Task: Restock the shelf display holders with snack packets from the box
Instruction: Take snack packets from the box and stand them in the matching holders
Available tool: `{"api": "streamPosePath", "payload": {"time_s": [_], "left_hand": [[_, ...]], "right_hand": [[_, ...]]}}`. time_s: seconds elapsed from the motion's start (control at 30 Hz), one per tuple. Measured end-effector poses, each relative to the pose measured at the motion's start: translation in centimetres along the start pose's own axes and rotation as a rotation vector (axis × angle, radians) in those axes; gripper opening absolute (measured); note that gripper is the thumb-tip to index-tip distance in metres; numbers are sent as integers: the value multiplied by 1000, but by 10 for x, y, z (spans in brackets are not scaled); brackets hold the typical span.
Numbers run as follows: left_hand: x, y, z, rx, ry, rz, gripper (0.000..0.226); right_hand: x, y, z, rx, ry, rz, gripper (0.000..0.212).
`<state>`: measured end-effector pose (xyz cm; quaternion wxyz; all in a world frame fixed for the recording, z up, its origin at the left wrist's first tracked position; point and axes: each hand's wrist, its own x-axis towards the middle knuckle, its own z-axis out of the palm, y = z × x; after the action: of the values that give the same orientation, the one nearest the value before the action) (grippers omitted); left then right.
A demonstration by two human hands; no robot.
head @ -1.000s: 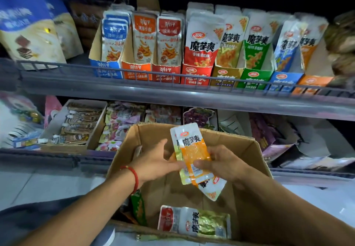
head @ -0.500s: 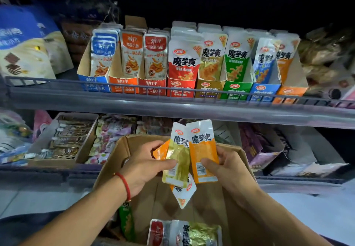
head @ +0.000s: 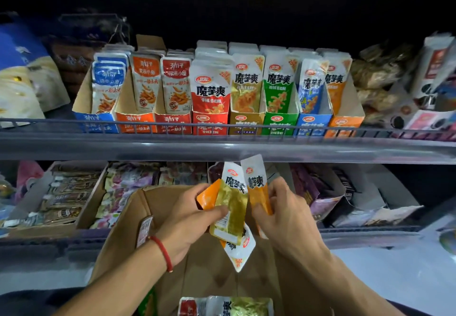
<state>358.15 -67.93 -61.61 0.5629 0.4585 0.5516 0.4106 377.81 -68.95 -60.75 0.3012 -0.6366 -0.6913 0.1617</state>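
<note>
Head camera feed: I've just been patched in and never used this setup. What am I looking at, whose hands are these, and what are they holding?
There is no machine here. One wide-angle camera sits on a person's head, looking forward and down, so the two bare arms at the bottom are the wearer's own.

The left hand, with a red cord at the wrist, pinches a yellow packet with an orange one tucked behind it. The right hand pinches an orange packet. A white-ended packet hangs below the fan; which hand holds it is unclear.

Both hands are above an open cardboard box, where more packets lie at the bottom.

Above, behind a wire rail, the upper shelf carries a row of coloured display holders, packets standing upright in them. The lower shelf holds other snacks in trays.
</note>
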Motion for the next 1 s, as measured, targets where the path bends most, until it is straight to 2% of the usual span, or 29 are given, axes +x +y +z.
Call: {"api": "streamPosePath", "payload": {"time_s": [0.1,0.2,0.27,0.33,0.43,0.47,0.53,0.63,0.73,0.83,0.9,1.0], "left_hand": [[-5,1,14,2,-83,24,36],[-6,5,17,23,-132,48,35],[-7,7,17,13,-171,42,33],[-9,9,18,1,-222,46,30],[-7,18,19,-15,-240,60,27],[-6,22,18,-3,-236,73,27],[-4,33,15,35,-226,111,25],[0,48,5,-7,-170,146,27],[6,60,-5,-127,-91,137,31],[9,67,-12,-216,-52,141,31],[10,69,-14,-235,-31,146,30],[13,72,-14,-239,-36,150,30]], "right_hand": [[-9,1,3,45,-158,-86,32],[-15,2,-4,251,-197,16,42],[-17,4,-8,256,-151,81,43],[-19,9,-11,257,-91,162,56],[-15,18,-24,420,-51,303,78],[-12,20,-31,493,-39,336,78],[-6,20,-53,551,29,316,58],[16,16,-98,392,224,129,30],[50,14,-150,240,434,-39,19],[92,18,-197,48,591,-92,15],[117,25,-217,-30,625,-75,16],[146,36,-224,-152,551,-48,15]]}}
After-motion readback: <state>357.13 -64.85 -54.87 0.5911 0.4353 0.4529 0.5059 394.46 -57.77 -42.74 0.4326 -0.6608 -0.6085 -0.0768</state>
